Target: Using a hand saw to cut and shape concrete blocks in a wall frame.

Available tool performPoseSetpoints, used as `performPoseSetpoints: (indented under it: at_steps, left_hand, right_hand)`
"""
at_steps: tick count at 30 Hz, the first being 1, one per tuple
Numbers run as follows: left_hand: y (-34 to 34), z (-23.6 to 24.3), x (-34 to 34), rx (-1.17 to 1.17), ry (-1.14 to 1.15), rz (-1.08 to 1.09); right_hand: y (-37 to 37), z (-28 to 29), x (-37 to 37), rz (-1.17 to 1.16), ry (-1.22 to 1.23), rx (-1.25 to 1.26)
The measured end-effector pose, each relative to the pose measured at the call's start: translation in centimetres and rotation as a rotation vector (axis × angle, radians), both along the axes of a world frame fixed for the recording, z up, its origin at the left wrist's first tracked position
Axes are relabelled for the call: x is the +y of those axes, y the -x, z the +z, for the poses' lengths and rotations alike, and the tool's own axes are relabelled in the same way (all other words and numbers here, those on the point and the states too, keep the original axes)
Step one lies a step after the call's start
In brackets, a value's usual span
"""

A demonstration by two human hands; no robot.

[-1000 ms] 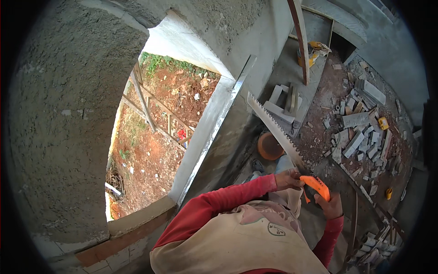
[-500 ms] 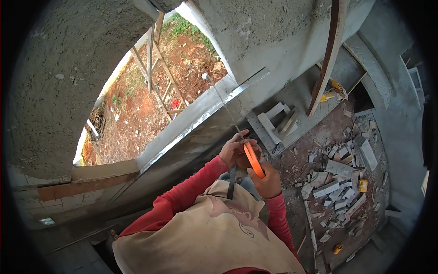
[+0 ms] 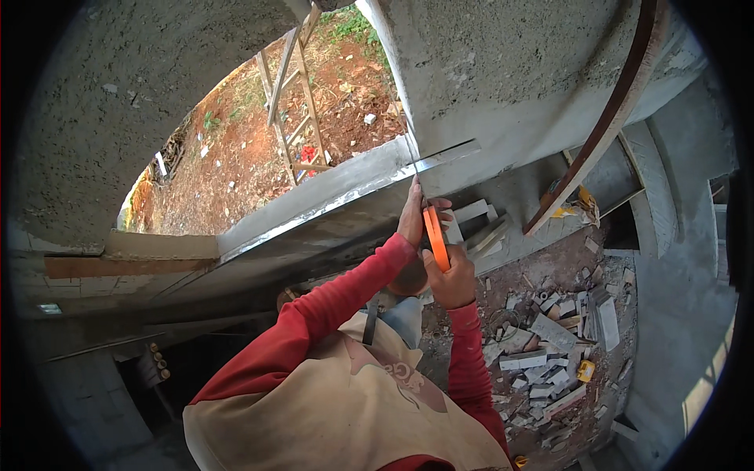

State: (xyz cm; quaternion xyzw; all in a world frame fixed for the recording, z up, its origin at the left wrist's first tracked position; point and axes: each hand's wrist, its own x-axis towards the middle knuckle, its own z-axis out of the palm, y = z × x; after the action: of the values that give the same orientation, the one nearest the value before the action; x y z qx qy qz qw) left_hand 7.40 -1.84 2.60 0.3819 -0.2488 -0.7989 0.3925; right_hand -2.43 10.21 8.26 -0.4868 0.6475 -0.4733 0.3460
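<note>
My right hand (image 3: 451, 281) grips the orange case of what looks like a long tape measure (image 3: 437, 235), seen edge-on. Just above it, my left hand (image 3: 411, 213) is at the thin strip that runs out of the case, fingers pointing up along it. Its fingertips reach the edge of the window sill (image 3: 330, 184), close to the sill's right corner. Beyond them the strip continues toward the window's side edge. A shiny straight edge (image 3: 432, 162) lies along the sill front and projects past the corner onto the wall.
Outside the opening, a wooden trestle (image 3: 302, 102) stands on red soil. A dark curved-looking plank (image 3: 601, 129) leans at the right. Below lie broken blocks (image 3: 550, 361) and a yellow object (image 3: 585, 370). Pale block pieces (image 3: 487, 228) rest on a grey ledge behind my hands.
My hands and the orange case have risen closer to the sill, the left arm stretching farther out. The view has shifted, and the strip now points more steeply upward.
</note>
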Motion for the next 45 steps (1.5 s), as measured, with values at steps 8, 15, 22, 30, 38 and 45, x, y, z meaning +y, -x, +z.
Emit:
performPoseSetpoints:
  at_steps: [8,15,22,30,38,45]
  left_hand:
    - [-2.5,-1.8,2.2,-0.062,-0.094,0.141]
    - [-3.1,-2.3,1.8,-0.465,0.3,0.156]
    - [-3.8,-2.3,2.4,-0.506,0.267,0.245]
    - [-2.9,-1.2,2.7,-0.738,0.33,0.302]
    - [-2.6,-0.2,2.3,-0.755,0.338,0.341]
    - [-3.5,-1.2,2.0,-0.385,0.288,0.31]
  right_hand:
    - [0.6,-2.2,3.8,0.092,-0.228,-0.357]
    - [0.2,-7.6,3.8,0.009,-0.18,-1.132]
    - [-0.2,-7.6,3.3,-0.165,-0.454,-0.961]
    - [-0.8,-6.4,4.3,-0.234,-0.029,0.081]
    - [-1.9,-4.9,4.4,-0.011,0.145,0.179]
    - [0.6,-6.0,4.0,-0.124,-0.192,-0.553]
